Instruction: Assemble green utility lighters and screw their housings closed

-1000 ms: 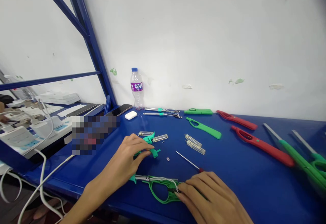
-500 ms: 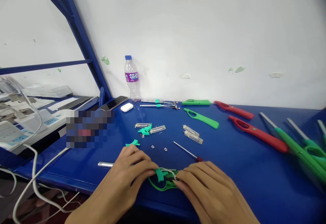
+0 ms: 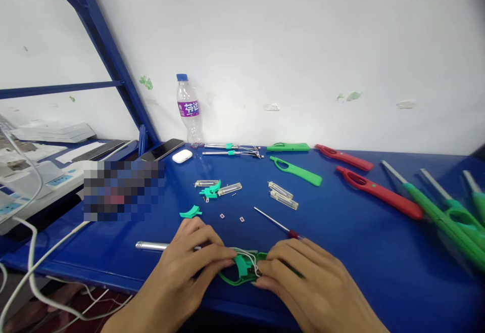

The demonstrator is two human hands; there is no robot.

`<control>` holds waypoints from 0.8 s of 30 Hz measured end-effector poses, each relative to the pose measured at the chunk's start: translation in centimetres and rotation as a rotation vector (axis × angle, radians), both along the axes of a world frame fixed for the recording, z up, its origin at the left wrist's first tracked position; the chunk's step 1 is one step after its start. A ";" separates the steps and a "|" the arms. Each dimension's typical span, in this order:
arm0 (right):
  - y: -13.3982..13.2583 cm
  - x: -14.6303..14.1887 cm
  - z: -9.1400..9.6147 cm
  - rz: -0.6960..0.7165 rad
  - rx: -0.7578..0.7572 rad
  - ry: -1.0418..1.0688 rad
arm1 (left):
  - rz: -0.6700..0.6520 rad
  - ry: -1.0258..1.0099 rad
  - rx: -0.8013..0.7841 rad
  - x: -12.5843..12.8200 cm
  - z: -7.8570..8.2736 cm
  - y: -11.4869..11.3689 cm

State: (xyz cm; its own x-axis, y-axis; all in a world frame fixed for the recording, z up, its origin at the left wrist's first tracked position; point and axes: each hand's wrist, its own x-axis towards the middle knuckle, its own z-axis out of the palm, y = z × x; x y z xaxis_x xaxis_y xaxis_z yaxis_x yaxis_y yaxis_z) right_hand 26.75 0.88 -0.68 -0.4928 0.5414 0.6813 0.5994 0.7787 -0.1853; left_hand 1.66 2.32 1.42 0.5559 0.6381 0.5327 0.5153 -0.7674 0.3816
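An opened green lighter half-shell (image 3: pixel 242 271) with white wires lies near the front edge of the blue table (image 3: pixel 341 232). Its metal tube (image 3: pixel 151 245) sticks out to the left. My left hand (image 3: pixel 191 259) is closed, its fingertips pinching a teal trigger piece (image 3: pixel 240 264) against the shell. My right hand (image 3: pixel 306 282) is closed on the shell's right end, fingertips pressing at the wires. A second teal trigger piece (image 3: pixel 190 212) lies just beyond my left hand.
Small parts (image 3: pixel 215 189), clear tubes (image 3: pixel 282 195) and a thin red-handled screwdriver (image 3: pixel 275 223) lie mid-table. Green (image 3: pixel 297 171) and red (image 3: pixel 379 194) lighters spread right. A water bottle (image 3: pixel 188 110), phone (image 3: pixel 162 149) and white earbud case (image 3: pixel 182 156) stand at the back. White cables (image 3: pixel 41 257) hang left.
My left hand picked a teal trigger piece from mid-table and brought it to the green shell. The shell has shifted slightly left under both hands. The camera tilted a little.
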 end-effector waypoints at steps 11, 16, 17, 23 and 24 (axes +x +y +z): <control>0.2 -0.4 0.4 0.000 0.088 0.001 | -0.019 0.052 0.080 -0.3 -0.7 -0.1; 0.1 -0.4 0.2 -0.018 0.079 0.001 | -0.033 0.094 0.096 -0.6 -0.2 0.3; 0.1 -0.5 0.3 -0.021 0.081 0.000 | -0.032 0.087 0.091 -0.7 -0.1 0.3; 0.0 -0.4 0.7 -0.034 0.102 0.006 | 0.035 -0.026 0.003 -0.5 -0.3 0.1; 0.0 -0.4 0.7 -0.033 0.092 0.004 | 0.059 -0.019 -0.014 -0.5 -0.4 0.0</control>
State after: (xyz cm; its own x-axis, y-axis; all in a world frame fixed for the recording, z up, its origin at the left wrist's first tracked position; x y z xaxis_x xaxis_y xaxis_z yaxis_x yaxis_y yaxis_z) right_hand 26.36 0.89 0.07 -0.4727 0.4923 0.7310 0.6243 0.7725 -0.1165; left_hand 1.20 2.32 1.06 0.5072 0.6766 0.5337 0.5519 -0.7307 0.4019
